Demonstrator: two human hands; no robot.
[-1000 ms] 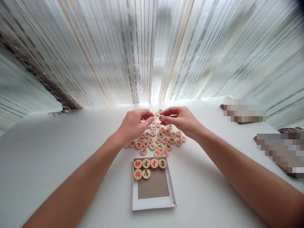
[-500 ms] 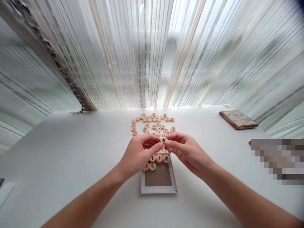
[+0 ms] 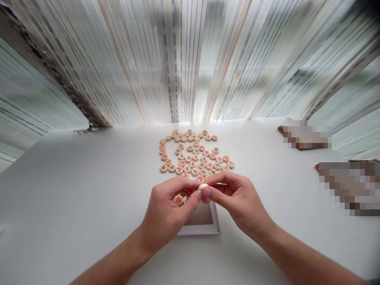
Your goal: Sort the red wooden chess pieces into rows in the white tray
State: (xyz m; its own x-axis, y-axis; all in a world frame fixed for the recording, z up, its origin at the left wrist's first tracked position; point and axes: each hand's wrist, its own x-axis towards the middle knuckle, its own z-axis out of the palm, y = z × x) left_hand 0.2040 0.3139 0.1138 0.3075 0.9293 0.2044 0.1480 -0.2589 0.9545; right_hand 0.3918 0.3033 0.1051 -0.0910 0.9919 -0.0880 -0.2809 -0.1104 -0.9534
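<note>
Two-sided grip: left hand [image 3: 169, 204] pinching one edge, then the pale round piece [image 3: 203, 186] — raised over the white tray [image 3: 204, 229], short of the scattered pieces [image 3: 195, 157] on the table [image 3: 89, 186] — and right hand [image 3: 240, 200] pinching the other edge.

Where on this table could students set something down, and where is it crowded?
Open table lies left of the scattered discs, between them and the pixelated objects at right, and between the forearms below the tray. Crowded: among the discs and around the hands.
</note>
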